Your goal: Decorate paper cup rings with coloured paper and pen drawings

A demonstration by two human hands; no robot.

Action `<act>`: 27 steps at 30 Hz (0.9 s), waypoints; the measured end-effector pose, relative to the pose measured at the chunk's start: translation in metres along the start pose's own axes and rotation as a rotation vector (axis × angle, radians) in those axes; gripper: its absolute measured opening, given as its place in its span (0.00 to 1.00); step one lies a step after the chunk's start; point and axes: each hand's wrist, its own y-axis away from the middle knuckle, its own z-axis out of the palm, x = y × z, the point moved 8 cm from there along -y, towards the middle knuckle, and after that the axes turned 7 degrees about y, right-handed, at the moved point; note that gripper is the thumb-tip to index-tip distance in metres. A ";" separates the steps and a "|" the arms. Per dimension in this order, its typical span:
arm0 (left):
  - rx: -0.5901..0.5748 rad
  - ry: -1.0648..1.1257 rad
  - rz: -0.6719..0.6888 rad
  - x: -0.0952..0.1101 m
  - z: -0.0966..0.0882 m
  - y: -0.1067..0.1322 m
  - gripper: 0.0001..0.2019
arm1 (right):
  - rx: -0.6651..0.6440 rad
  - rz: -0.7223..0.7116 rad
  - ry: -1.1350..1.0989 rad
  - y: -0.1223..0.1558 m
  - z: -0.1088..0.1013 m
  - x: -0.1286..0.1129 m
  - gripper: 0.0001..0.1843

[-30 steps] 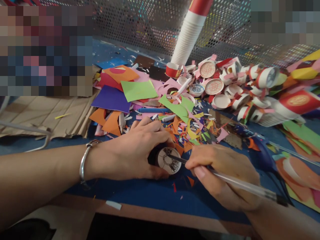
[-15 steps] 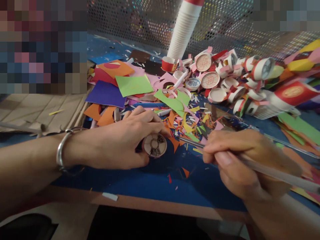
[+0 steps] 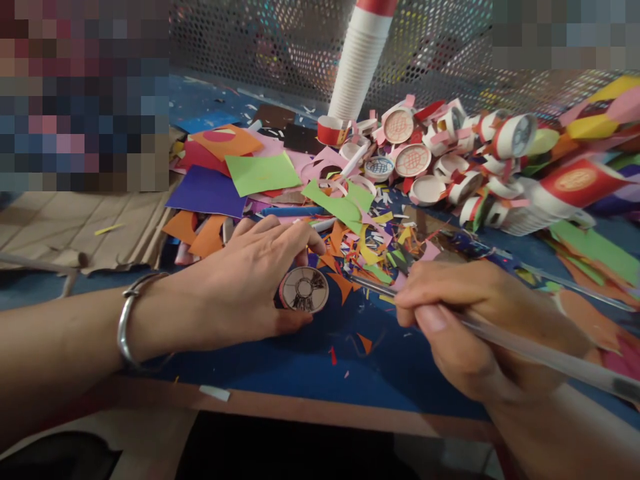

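Observation:
My left hand, with a silver bangle at the wrist, is curled round a small round paper cup base. Its thumb lies along the near edge and the fingers arch over the far side, partly hidden. On the base's pale face is a black ink drawing: an inner ring, spoke lines and dark hatched patches. To the right, my right hand grips a clear-barrelled pen between thumb and fingers. The pen tip points left toward the base, apart from it, over the paper scraps.
Coloured paper sheets and small scraps lie behind my hands on the blue table. Several cut cup pieces are heaped at the back right, near a tall cup stack. Corrugated cardboard lies left; a perforated metal panel stands behind.
The cup base has turned a little under my left hand, shifting its dark patches. My left fingers have lifted slightly from its far edge. The right hand keeps hold of the pen.

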 end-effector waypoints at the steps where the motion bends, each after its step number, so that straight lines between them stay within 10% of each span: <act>1: 0.002 0.012 0.022 0.002 0.000 0.001 0.24 | 0.005 -0.019 -0.003 -0.001 0.000 -0.002 0.12; 27: 0.007 0.090 0.106 0.008 0.003 0.004 0.20 | -0.269 -0.155 0.037 -0.012 0.041 -0.013 0.08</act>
